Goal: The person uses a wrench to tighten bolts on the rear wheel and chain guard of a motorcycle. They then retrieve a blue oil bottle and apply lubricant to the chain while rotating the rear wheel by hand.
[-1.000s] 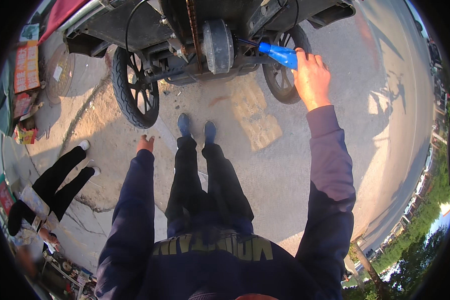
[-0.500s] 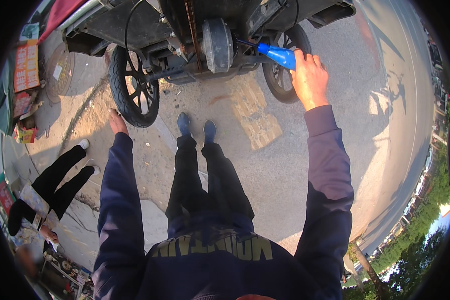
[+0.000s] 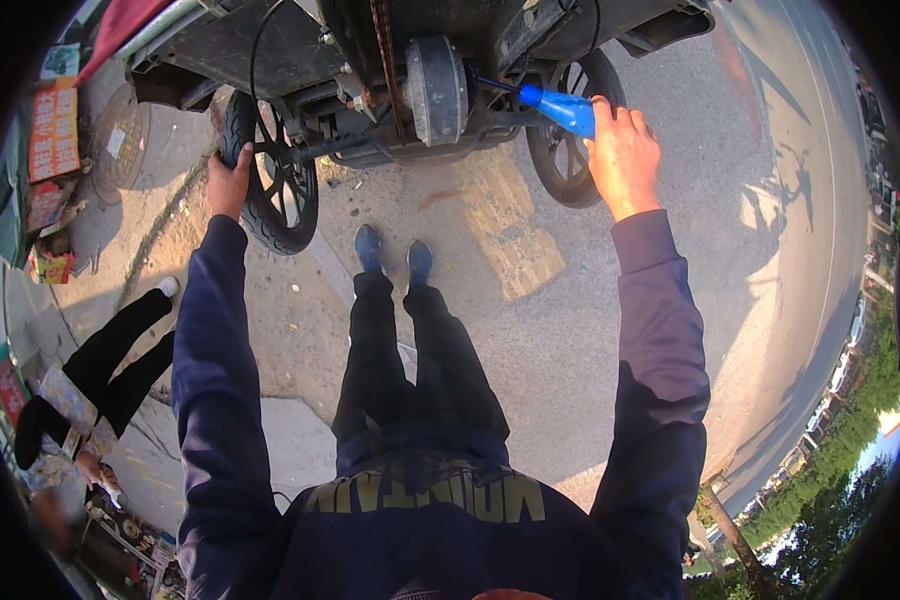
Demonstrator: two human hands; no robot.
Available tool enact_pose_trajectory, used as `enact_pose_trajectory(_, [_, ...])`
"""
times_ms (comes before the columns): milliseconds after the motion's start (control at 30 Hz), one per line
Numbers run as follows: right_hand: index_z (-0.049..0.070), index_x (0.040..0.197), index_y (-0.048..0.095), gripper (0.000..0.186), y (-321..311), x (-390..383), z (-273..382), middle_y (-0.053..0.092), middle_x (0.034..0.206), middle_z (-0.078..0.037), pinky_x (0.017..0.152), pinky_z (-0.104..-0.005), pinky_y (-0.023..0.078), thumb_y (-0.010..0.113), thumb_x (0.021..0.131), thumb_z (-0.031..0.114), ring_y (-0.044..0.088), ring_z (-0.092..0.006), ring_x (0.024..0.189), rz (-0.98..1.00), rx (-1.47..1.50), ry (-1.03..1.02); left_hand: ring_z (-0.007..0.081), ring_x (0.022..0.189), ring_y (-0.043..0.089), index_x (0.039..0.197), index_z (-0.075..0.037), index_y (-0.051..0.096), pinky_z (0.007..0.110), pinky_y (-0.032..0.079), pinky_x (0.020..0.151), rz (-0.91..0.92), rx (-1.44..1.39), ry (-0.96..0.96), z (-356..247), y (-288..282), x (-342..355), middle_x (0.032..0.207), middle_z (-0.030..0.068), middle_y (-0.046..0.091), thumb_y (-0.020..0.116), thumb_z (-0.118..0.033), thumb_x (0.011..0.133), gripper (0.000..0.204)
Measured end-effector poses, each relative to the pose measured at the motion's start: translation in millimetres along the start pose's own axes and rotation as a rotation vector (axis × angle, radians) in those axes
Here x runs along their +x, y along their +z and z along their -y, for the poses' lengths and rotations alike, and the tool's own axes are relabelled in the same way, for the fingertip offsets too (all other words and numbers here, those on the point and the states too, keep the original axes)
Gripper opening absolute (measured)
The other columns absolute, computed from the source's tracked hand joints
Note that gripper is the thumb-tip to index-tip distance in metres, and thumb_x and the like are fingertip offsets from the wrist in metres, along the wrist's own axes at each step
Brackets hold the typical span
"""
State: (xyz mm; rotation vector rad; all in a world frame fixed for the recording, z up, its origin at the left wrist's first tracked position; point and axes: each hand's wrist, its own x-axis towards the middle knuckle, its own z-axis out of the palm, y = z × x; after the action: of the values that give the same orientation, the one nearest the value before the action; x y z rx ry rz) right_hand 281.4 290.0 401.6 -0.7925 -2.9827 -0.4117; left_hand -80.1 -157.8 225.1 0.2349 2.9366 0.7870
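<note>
I stand behind the underside of a tipped-up vehicle [image 3: 300, 50] with two spoked wheels. My left hand [image 3: 228, 183] rests on the tyre of the left wheel [image 3: 270, 170], fingers curled over its tread. My right hand [image 3: 623, 155] grips a blue handle [image 3: 563, 108] whose thin dark shaft reaches toward the round grey hub [image 3: 435, 88] at the axle. The right wheel [image 3: 570, 150] sits just behind that hand. A chain runs above the hub. My shoes [image 3: 393, 252] stand on the pavement between the wheels.
Another person's dark-trousered legs [image 3: 100, 360] stretch out at the left. Boxes and coloured packages [image 3: 50, 150] lie along the left edge. A yellow tactile paving patch [image 3: 505, 230] is in front of my feet. Open road [image 3: 770, 250] spreads to the right.
My left arm has swung up and forward from my side until the hand landed on the left wheel's tyre. My right hand has stayed on the blue handle.
</note>
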Motion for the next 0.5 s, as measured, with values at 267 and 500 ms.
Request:
enact_pose_trajectory(267, [0.011,0.126,0.063,0.053,-6,-2,1,0.070,0.103,-0.011,0.091,-0.0453,0.056,0.082,0.076,0.014,0.068,-0.0304,0.103,0.009,0.031,0.006,0.0456,0.123,0.060,0.129,0.000,0.059,0.048,0.049,0.103,0.688,0.335,-0.178,173,71,-197,0.130,0.0294,0.064,0.072,-0.049,0.088,0.065])
enact_pose_trajectory(500, [0.010,0.127,0.064,0.053,3,7,0,0.071,0.106,-0.013,0.093,-0.0460,0.056,0.081,0.077,0.012,0.068,-0.0310,0.107,-0.022,0.066,-0.029,0.0375,0.084,0.069,0.118,0.003,0.067,0.047,0.053,0.077,0.278,0.023,-0.635,318,72,-192,0.090,0.0185,0.070,0.048,-0.051,0.100,0.060])
